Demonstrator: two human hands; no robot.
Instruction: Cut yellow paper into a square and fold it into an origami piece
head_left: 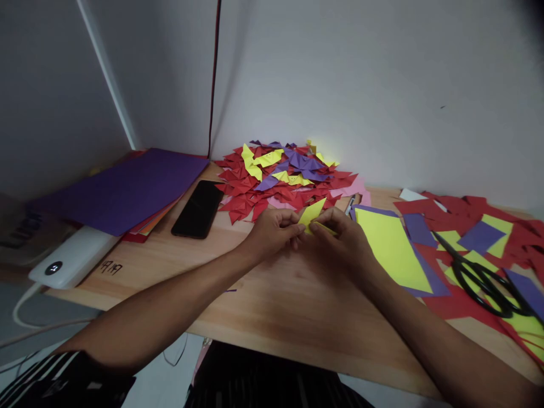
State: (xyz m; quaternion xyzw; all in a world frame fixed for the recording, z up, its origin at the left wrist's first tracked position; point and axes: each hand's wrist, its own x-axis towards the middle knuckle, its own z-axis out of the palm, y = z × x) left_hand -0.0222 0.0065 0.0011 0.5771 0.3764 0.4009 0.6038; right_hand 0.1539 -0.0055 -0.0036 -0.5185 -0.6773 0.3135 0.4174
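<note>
Between my two hands is a small piece of folded yellow paper [313,210], held over the middle of the wooden table. My left hand [278,228] pinches its left side with thumb and fingers. On the other side, my right hand [340,229] pinches the lower right part, where a yellow corner shows beside the fingers. Just behind the hands lies a heap of folded paper shapes [244,201] in red, purple, yellow and pink; a few yellow ones carry small drawn faces. Fingers hide part of the held paper.
Left are a black phone [198,209], purple sheets [140,184] and a white power bank [79,258] with a cable. Yellow sheets [393,249] lie right of my hands, beside a pen [350,205]. Black-handled scissors [471,275] rest on cut paper scraps [459,207] farther right.
</note>
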